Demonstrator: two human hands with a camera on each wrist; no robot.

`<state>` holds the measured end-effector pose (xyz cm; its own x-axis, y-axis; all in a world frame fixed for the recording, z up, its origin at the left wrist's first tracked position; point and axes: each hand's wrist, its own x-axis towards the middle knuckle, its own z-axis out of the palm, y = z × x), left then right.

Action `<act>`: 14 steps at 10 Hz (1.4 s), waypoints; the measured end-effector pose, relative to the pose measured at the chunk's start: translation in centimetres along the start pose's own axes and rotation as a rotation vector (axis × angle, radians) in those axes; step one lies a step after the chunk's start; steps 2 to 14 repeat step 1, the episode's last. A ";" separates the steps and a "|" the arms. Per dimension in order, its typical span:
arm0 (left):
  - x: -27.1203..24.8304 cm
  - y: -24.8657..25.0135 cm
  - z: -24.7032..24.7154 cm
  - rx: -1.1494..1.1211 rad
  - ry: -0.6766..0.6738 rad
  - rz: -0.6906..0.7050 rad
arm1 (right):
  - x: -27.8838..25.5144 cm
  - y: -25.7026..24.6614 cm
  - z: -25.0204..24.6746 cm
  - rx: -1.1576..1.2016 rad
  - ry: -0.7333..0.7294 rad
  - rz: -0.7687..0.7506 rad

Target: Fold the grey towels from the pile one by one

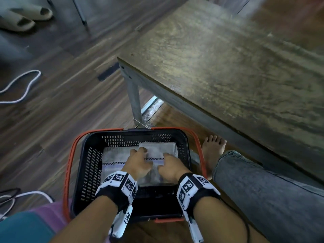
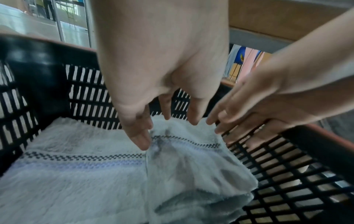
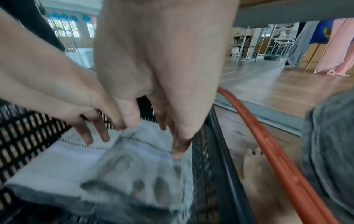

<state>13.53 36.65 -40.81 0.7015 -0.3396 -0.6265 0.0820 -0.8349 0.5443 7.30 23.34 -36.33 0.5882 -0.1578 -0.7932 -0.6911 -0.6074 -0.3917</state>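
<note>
Now at the placing step, by the look of it: folded grey towel [image 1: 158, 151] set down in the black basket [image 1: 87, 163], partly atop another folded towel [image 1: 114, 159]. Left hand [image 1: 138, 163] and right hand [image 1: 171, 168] resting on it, fingers straight and relaxed, gripping nothing. Next, probably: lift clear, fetch another towel; no pile visible.

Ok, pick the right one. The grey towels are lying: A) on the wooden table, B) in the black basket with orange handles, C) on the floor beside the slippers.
B: the grey towels lie inside the black basket, with the left hand and right hand on them.
</note>
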 end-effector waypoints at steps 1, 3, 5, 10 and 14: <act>-1.4 1.2 -1.2 -0.038 0.063 0.073 | -1.1 -1.7 -1.7 0.040 0.014 -0.049; -1.4 1.2 -1.2 -0.038 0.063 0.073 | -1.1 -1.7 -1.7 0.040 0.014 -0.049; -1.4 1.2 -1.2 -0.038 0.063 0.073 | -1.1 -1.7 -1.7 0.040 0.014 -0.049; -1.4 1.2 -1.2 -0.038 0.063 0.073 | -1.1 -1.7 -1.7 0.040 0.014 -0.049; -1.4 1.2 -1.2 -0.038 0.063 0.073 | -1.1 -1.7 -1.7 0.040 0.014 -0.049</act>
